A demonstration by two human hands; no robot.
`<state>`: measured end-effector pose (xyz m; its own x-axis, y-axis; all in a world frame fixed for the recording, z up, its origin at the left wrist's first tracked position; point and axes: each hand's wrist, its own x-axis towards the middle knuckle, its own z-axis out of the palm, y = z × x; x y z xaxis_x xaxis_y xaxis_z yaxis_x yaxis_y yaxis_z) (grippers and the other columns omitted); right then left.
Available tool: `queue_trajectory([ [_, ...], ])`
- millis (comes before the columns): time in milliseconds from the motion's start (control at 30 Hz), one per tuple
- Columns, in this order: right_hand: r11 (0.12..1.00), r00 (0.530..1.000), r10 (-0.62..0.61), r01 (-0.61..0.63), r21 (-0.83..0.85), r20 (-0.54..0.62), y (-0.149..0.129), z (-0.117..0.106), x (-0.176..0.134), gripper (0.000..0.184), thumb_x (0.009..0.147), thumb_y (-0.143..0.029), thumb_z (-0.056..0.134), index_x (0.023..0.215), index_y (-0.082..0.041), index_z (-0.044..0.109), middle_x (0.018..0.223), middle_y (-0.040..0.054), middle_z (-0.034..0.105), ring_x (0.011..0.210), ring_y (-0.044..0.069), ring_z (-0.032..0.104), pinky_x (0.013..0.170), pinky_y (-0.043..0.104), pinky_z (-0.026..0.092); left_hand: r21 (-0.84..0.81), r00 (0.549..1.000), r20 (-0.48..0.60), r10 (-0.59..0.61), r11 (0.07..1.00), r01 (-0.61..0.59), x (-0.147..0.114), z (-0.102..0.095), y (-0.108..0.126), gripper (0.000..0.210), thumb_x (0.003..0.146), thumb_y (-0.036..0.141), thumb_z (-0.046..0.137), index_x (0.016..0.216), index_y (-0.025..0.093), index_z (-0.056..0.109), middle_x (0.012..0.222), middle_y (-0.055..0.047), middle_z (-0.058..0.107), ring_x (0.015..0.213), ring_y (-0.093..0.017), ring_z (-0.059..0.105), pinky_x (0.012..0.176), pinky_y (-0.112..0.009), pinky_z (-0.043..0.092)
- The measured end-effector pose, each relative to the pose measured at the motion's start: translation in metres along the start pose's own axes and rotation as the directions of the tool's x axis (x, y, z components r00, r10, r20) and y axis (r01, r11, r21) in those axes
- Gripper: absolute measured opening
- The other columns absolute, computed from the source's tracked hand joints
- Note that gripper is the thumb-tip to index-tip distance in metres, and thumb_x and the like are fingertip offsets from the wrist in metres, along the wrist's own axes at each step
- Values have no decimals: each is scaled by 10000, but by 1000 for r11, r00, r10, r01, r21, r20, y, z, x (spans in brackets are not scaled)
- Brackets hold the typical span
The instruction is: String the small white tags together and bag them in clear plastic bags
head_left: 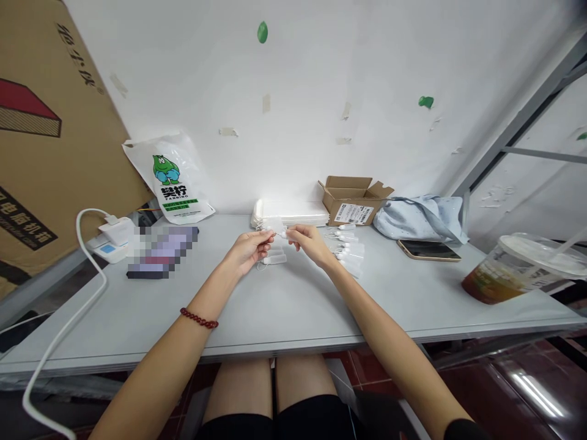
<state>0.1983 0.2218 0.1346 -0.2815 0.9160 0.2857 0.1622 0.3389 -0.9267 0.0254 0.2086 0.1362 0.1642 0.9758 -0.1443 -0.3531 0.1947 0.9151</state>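
Note:
My left hand (247,250), with a dark red beaded bracelet on its wrist, is closed in a pinch above the table's middle. A short, thin reddish strand (276,233) shows at its fingertips. Facing it, my right hand (310,242) pinches a small white piece (282,234) at the other end of that strand; its exact kind is too small to tell. Below the fingers lies a translucent white tag-like piece (276,260) with a thin loop. Several similar white pieces (352,252) with loops lie in a loose group right of my right hand.
Behind my hands sits a stack of flat white packets (298,214), beside an open cardboard box (353,205). To the right are a pale blue bag (413,220), a phone (428,250) and a drink cup (504,275). Leftward are a printed plastic bag (177,177), charger (117,231) and white cable (98,293).

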Motion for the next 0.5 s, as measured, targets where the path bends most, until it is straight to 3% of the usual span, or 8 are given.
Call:
queue_trajectory([
  [367, 1000, 1000, -8, 8, -16, -14, 1, 0, -1, 242, 765, -362, 511, 674, -156, 599, 609, -16, 529, 547, 92, 449, 519, 215, 382, 14, 1000, 0, 5, 1000, -5, 1, 1, 1, 193, 616, 207, 768, 686, 86, 635, 638, 4, 544, 468, -32, 426, 417, -175, 307],
  [500, 998, 1000, 2, -3, -56, -17, 1, 1, -2, 250, 770, -376, 519, 707, -149, 601, 624, -13, 537, 519, 84, 440, 523, 224, 374, 122, 994, -69, 85, 990, -76, -1, 4, -1, 221, 602, 265, 776, 655, 101, 637, 624, 1, 552, 469, -41, 426, 434, -193, 308],
])
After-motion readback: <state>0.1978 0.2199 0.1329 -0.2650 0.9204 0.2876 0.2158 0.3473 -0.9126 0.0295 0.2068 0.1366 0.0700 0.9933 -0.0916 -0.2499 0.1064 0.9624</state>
